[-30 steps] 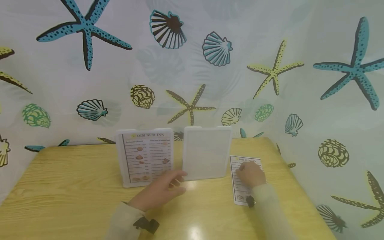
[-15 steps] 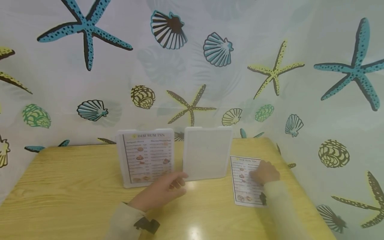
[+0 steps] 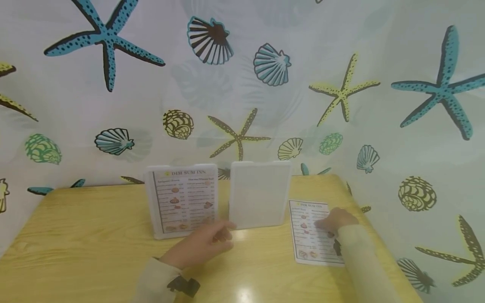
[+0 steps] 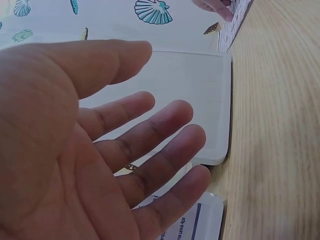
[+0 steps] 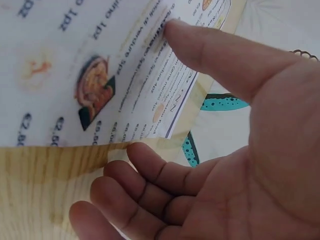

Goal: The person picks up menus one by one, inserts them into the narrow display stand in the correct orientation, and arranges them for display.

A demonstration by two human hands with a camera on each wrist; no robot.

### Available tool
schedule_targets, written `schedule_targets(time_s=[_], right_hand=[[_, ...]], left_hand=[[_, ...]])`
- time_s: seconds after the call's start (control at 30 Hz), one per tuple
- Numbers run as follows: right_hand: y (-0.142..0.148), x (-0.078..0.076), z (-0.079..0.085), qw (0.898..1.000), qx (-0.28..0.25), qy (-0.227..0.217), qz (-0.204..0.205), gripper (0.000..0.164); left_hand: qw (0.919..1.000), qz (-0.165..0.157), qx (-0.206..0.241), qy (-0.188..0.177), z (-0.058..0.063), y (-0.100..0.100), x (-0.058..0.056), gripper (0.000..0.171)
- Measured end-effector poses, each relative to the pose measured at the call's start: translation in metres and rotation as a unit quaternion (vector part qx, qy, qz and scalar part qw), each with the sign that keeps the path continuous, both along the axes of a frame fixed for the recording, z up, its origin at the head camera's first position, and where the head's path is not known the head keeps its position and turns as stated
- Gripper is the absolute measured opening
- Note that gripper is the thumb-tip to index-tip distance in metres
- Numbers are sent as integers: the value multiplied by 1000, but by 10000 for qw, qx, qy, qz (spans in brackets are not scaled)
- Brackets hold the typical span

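Note:
A paper menu headed "DIM SUM INN" lies on the table at the right. My right hand is over its right edge. In the right wrist view the thumb reaches over the printed side, while the loosely bent fingers lie just beyond the sheet's edge. My left hand stays in front of two upright white frames, its fingers spread and holding nothing. The left frame shows the same menu. The right one, a blank white frame, stands beside it, close to my left fingertips.
The wooden table runs under everything. Behind it and to the right hangs a white curtain printed with starfish and shells. Dark wrist straps sit over the light sleeves.
My right hand has moved right, from over the middle of the paper menu to its right edge, uncovering more print. The left hand has hardly moved.

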State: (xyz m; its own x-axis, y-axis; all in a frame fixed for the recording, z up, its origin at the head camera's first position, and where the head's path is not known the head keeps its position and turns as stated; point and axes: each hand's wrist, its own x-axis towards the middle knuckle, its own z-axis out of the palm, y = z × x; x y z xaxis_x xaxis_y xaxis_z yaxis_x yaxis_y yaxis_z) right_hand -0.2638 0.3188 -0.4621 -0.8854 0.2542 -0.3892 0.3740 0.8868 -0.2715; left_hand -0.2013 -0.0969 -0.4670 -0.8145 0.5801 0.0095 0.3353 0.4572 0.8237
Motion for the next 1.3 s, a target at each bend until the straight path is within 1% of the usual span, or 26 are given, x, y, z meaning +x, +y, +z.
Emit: schedule_targets(time_s=[0.17,0.23,0.37,0.43,0.5,0.6,0.67,0.77,0.83,0.9,0.97,1.03,1.1,1.2,1.27,1.3], right_hand=[[4,-4,-7,9992,-299,-57,-259,45],[5,-4,-8,9989,-345,-71,-305,45],[3,-4,-6,9989,-401,-31,-250,46],[2,-5,-6,9992,-375,11,-158,46],[1,-7,-9,9991,-389,78,-122,47],[3,-11,-17,9987,-448,219,-72,49],[6,-14,-23,9979,-545,330,-119,56],[12,-17,-30,9956,-773,474,-248,74],[16,-18,-33,9945,-842,560,-263,79],[20,-18,-32,9927,-950,707,-206,72],[21,-15,-30,9897,-1054,961,-106,56],[22,-13,-26,9842,-1172,1321,-124,41],[20,-10,-24,9753,-1314,1748,-302,34],[17,-10,-23,9533,-1554,2491,-715,33],[14,-12,-25,9340,-1762,2932,-1029,36],[13,-14,-26,9224,-1893,3140,-1211,37]], left_hand=[[10000,-13,-15,0,-1,-1,0,47],[10000,-25,-15,4,-1,-1,-1,47],[10000,-54,-20,11,-1,-2,-1,45],[10000,-57,-15,-29,0,-2,-2,45],[10000,-60,-17,-61,0,-3,-1,45],[9999,-60,-2,-99,0,-3,-1,45],[9999,-52,-5,-96,0,-4,0,45],[10000,-11,-16,-95,0,-4,0,43],[10000,4,-43,-80,0,-4,0,43],[10000,12,-58,-62,1,-4,0,41],[10000,6,-69,-45,1,-4,0,40],[10000,9,-67,-16,1,-5,0,39],[10000,20,-59,4,1,-6,1,38],[10000,59,-40,5,1,-7,2,39],[10000,79,-30,-25,1,-9,2,40],[10000,87,-26,-41,1,-9,2,41]])
